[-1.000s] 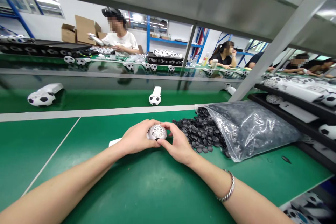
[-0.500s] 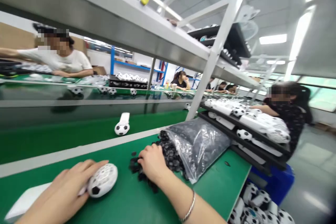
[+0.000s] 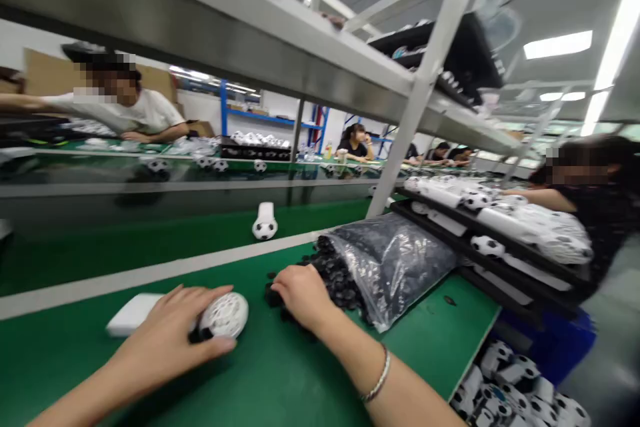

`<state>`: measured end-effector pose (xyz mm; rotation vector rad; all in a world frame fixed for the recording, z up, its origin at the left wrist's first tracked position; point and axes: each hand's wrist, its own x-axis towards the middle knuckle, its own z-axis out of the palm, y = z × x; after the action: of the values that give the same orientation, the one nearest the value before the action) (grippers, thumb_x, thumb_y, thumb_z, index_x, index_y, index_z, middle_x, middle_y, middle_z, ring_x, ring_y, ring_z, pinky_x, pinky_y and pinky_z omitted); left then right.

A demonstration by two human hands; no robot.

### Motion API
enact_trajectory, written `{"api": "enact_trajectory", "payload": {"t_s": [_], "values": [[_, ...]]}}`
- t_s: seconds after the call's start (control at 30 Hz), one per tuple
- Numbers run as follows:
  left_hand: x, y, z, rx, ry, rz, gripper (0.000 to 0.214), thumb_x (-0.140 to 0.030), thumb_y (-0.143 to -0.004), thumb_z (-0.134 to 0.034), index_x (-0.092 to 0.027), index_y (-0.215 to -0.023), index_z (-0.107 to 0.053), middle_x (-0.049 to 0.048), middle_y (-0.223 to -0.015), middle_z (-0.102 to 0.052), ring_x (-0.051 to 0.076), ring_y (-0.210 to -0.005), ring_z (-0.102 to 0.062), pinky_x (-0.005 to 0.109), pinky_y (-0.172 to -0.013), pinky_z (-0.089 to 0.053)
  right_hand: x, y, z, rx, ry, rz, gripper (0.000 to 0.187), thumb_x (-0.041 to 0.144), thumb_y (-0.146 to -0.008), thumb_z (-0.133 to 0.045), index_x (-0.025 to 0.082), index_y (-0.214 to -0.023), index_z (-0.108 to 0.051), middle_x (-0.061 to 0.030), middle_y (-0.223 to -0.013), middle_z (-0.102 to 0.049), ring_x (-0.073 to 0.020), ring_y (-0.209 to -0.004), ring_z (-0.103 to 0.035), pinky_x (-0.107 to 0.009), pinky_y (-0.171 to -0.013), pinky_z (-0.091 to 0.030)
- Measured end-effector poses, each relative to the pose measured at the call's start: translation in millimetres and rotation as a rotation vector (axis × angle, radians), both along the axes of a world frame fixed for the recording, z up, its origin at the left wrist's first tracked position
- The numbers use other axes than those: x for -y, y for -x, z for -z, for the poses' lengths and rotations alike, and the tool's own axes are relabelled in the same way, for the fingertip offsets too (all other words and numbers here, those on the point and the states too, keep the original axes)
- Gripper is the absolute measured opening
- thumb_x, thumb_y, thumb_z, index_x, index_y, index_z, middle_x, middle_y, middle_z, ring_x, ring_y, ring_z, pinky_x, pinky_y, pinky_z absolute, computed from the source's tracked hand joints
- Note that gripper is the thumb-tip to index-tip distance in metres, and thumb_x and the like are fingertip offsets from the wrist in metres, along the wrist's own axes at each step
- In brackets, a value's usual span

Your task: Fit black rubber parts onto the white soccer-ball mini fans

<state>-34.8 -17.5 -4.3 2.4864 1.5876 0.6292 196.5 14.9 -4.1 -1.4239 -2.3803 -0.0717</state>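
My left hand (image 3: 183,327) is closed around a white handheld fan (image 3: 227,315) with a round, openwork head in a black-and-white football pattern. Its white handle (image 3: 134,315) sticks out to the left behind my fingers. To the right, my right hand (image 3: 303,293) rests at the edge of a pile of small black pieces (image 3: 340,280). Its fingers are curled down and together, and the fingertips are hidden, so any piece in them cannot be made out. The pieces spill from a clear plastic bag (image 3: 400,267) lying on the green table (image 3: 280,387).
Another football fan (image 3: 265,221) lies on the green belt (image 3: 200,240) beyond a pale strip. Stacked black trays (image 3: 450,213) of fans stand at the right, beside a slanting white post (image 3: 400,147). More fans (image 3: 515,387) fill a lower container. Co-workers sit across and to the right.
The view has shifted, and the held fan appears farther right and turned, with more of its grille showing. My right hand stays at the black pieces.
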Motion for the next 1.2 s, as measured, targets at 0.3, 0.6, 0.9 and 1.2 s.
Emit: {"api": "enact_trajectory", "payload": {"t_s": [0.3,0.6,0.9,1.2], "values": [[6.4,-3.4,-14.5,0.016,0.072,0.061,0.056,-0.055,-0.067,-0.058,-0.027,-0.115,-0.051,0.003,-0.107,-0.058,0.025,-0.102,-0.048,0.043,-0.098,-0.026,17.1,7.2,-4.2,-0.402,0.1,-0.249,0.011,0.022,-0.083,-0.049,0.021,-0.088,-0.059,-0.0012,-0.083,-0.065,-0.0154,-0.077,-0.059,-0.027,-0.072,-0.044],[4.7,-4.0,-12.3,0.045,0.075,0.147,0.055,-0.051,-0.069,-0.059,-0.026,-0.116,-0.049,0.0043,-0.112,-0.055,0.024,-0.11,-0.044,0.046,-0.104,-0.014,35.8,12.2,-11.3,-0.219,-0.005,-0.516,0.021,0.022,-0.088,-0.042,0.022,-0.101,-0.059,-0.0046,-0.088,-0.062,-0.0156,-0.082,-0.055,-0.031,-0.075,-0.039],[6.4,-6.7,-6.8,0.02,0.122,0.125,0.077,-0.065,-0.06,-0.059,-0.025,-0.124,-0.043,0.0068,-0.122,-0.05,0.029,-0.12,-0.034,0.052,-0.104,-0.01,43.7,23.7,-13.7,-0.044,-0.107,-0.553,0.024,0.017,-0.089,-0.038,0.019,-0.097,-0.061,-0.0067,-0.086,-0.061,-0.0177,-0.08,-0.051,-0.034,-0.073,-0.035],[8.2,-9.4,-6.3,0.015,0.113,0.104,0.067,-0.053,-0.063,-0.061,-0.025,-0.122,-0.045,0.0062,-0.12,-0.051,0.029,-0.12,-0.034,0.05,-0.105,-0.01,41.6,30.2,1.3,-0.44,0.15,-0.471,0.014,0.021,-0.084,-0.051,0.025,-0.091,-0.063,-0.0014,-0.084,-0.058,-0.0144,-0.081,-0.055,-0.029,-0.075,-0.042]]}}
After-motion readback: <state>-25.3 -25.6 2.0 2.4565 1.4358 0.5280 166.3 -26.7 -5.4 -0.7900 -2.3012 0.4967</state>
